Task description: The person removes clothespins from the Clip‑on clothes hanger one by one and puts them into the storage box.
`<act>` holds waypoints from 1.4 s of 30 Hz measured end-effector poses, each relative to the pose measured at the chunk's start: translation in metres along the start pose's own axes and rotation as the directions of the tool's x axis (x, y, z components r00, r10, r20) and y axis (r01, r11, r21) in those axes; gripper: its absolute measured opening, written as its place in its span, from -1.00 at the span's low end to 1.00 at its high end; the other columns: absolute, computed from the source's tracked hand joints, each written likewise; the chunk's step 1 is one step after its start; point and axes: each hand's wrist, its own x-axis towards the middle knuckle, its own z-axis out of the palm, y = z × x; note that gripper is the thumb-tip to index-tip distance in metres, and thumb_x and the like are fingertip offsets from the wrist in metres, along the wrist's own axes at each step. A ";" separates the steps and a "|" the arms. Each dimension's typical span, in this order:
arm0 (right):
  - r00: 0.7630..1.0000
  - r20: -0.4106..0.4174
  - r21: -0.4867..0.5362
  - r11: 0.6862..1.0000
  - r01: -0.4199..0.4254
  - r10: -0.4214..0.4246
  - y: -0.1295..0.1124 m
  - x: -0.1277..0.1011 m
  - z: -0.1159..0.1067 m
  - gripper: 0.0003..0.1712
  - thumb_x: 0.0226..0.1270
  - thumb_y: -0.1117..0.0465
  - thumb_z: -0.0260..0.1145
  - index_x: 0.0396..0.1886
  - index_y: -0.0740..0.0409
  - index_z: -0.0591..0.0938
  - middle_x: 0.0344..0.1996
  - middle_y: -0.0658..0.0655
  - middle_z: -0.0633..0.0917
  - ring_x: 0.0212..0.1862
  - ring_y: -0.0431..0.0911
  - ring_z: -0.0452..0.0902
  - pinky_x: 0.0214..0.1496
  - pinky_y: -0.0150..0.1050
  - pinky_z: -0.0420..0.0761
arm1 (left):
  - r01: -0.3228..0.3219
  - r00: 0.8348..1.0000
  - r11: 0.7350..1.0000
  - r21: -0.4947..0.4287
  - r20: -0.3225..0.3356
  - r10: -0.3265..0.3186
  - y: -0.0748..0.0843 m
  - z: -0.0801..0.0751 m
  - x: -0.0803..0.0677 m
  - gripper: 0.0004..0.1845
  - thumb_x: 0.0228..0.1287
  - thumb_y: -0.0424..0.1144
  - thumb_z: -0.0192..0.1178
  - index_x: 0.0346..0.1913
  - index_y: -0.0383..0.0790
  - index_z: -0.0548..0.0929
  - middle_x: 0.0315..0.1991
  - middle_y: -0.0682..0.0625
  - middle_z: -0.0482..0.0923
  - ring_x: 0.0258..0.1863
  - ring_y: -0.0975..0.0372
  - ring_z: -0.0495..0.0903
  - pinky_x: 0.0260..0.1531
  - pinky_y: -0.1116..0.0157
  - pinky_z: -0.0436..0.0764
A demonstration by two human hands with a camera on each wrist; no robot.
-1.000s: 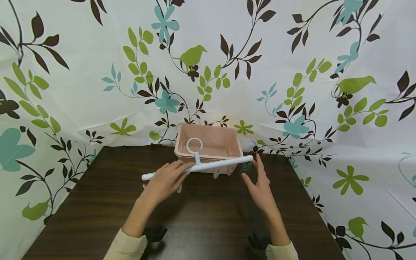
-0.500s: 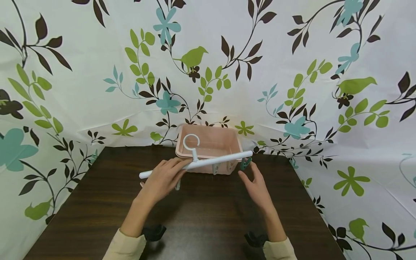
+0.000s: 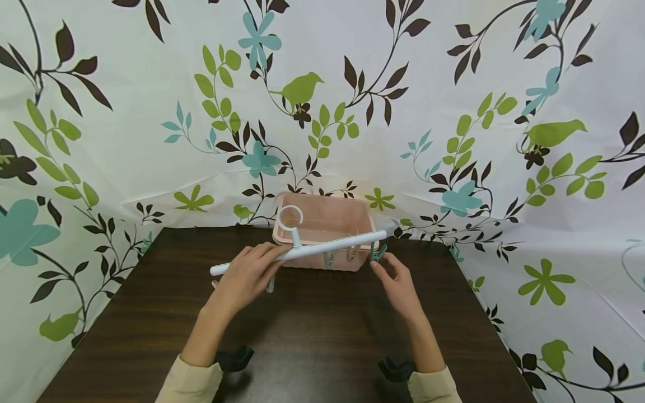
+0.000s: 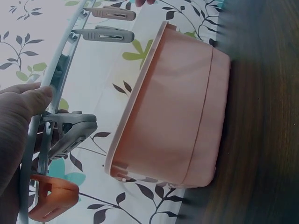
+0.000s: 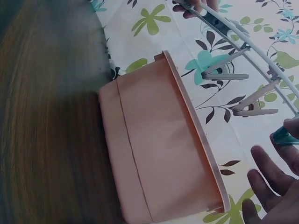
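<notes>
My right hand [image 3: 400,286] has come up and in over the last second: a moment ago it hung open beside the hanger's end, and now its fingertips are closing on the teal peg [image 3: 377,253] that hangs under the right end of the hanger [image 3: 302,252]. In the right wrist view thumb and forefinger pinch the teal tip [image 5: 282,136], the other fingers loose below it (so I count this grip as on the peg, though only just). I take that to mean the peg is the thing in hand now, and the hanger only its carrier.

My left hand [image 3: 248,280] holds the white bar left of the hook [image 3: 290,219], fingers wrapped over it; the bar has drifted a little left and up and sits tilted, its right end higher. Grey pegs [image 4: 70,133] and an orange one [image 4: 50,200] hang from the bar by that hand.

Beyond the hanger, the pink basket [image 3: 325,224] stands on the counter [image 3: 312,330] at its far edge, just behind the bar, against the leafy curtain [image 3: 453,84]. The teal peg hangs just in front of the basket's right corner.
</notes>
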 end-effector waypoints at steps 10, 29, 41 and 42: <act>0.992 0.126 0.357 0.933 -0.037 -0.009 -0.006 0.002 -0.002 -0.60 0.74 0.09 0.20 0.27 0.32 0.54 -0.09 0.01 0.79 0.05 -0.10 0.75 0.23 -0.22 0.70 | 0.019 1.000 1.000 -0.012 -0.012 -0.019 -0.003 -0.006 -0.001 -0.49 0.48 -0.21 0.40 0.44 0.03 0.63 -0.03 0.06 0.70 -0.12 0.21 0.65 0.04 0.02 0.66; 0.993 0.118 0.453 0.891 -0.040 -0.015 -0.017 0.008 0.000 -0.65 0.75 0.04 0.19 0.17 0.25 0.57 -0.21 0.00 0.75 -0.16 -0.16 0.70 0.03 -0.27 0.72 | 0.031 0.999 0.999 -0.020 -0.019 -0.032 -0.004 -0.011 -0.001 -0.48 0.48 -0.21 0.41 0.45 0.03 0.63 -0.01 0.06 0.70 -0.12 0.21 0.65 0.03 0.02 0.66; 0.994 0.110 0.547 0.836 -0.040 -0.024 -0.021 0.012 -0.002 -0.49 0.79 -0.03 0.10 0.15 0.43 0.54 -0.29 -0.01 0.75 -0.19 -0.17 0.67 -0.07 -0.31 0.70 | 0.034 0.999 0.999 -0.018 -0.032 -0.035 -0.004 -0.013 -0.002 -0.47 0.47 -0.22 0.42 0.44 0.01 0.62 0.00 0.05 0.70 -0.13 0.21 0.65 0.00 0.02 0.65; 0.993 0.112 0.552 0.833 -0.039 -0.028 -0.021 0.012 -0.002 -0.53 0.80 -0.02 0.08 0.10 0.36 0.57 -0.30 -0.01 0.75 -0.19 -0.17 0.67 -0.07 -0.32 0.70 | 0.035 0.999 0.999 -0.020 -0.031 -0.036 -0.004 -0.014 -0.001 -0.48 0.47 -0.21 0.42 0.44 0.01 0.63 0.00 0.04 0.71 -0.12 0.20 0.65 0.01 0.02 0.65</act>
